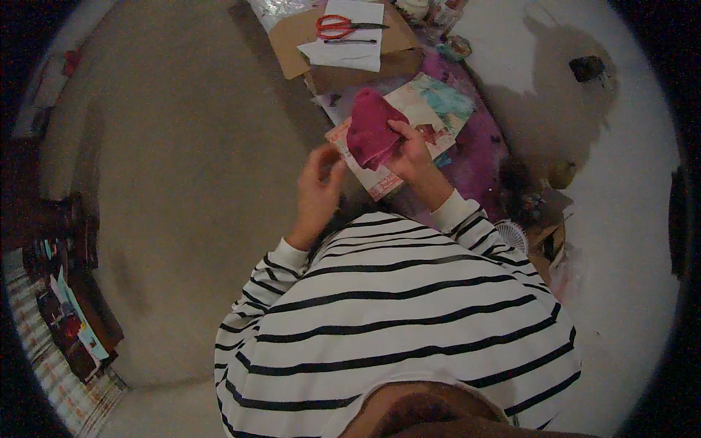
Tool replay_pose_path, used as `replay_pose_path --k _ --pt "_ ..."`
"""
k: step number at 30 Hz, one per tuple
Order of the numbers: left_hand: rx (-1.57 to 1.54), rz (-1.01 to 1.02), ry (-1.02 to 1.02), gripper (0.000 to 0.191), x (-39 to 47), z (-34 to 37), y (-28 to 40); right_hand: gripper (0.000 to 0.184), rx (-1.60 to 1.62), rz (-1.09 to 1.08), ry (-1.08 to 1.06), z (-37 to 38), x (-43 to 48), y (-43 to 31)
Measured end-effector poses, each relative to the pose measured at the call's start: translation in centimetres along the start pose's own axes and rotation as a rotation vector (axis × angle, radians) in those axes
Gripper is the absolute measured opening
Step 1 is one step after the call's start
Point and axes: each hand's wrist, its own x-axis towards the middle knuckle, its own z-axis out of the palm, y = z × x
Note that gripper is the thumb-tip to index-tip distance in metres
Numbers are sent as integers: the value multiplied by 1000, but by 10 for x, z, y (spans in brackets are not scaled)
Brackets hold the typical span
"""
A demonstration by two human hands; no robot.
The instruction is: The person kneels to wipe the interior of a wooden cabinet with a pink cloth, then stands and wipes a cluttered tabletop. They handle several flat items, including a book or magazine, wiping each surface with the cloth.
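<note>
A piece of folded magenta cloth, tapering to a rounded top, is held in my right hand. My right thumb lies across its face while the fingers are behind it, out of sight. To the left of the cloth, and apart from it, is my left hand. Its fingers curl toward the thumb, and blur hides whether anything fine is pinched there. Beneath the cloth, a printed booklet or sheet with a reddish border rests on the purple-covered table. A second printed sheet with a turquoise picture lies beside it.
Red-handled scissors and a thin dark stick-like tool lie on white paper over brown cardboard. Jars and small containers crowd the back right. A white fan-like grille stands low beside my right sleeve.
</note>
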Motion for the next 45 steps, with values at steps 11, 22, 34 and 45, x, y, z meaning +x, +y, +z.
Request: replay_pose_path --k 11,22,34,45 --pt "-748 -289 36 25 45 9 -21 43 -92 -170 3 -5 -10 -21" --pt "-665 -411 110 24 30 20 -33 49 -330 -276 133 -32 -26 -34" --pt "-238 -625 106 36 6 14 -106 67 -2353 -821 -488 -116 -50 40" --pt "-433 -621 61 31 25 29 -102 58 -2383 -740 27 -82 -1 -16"
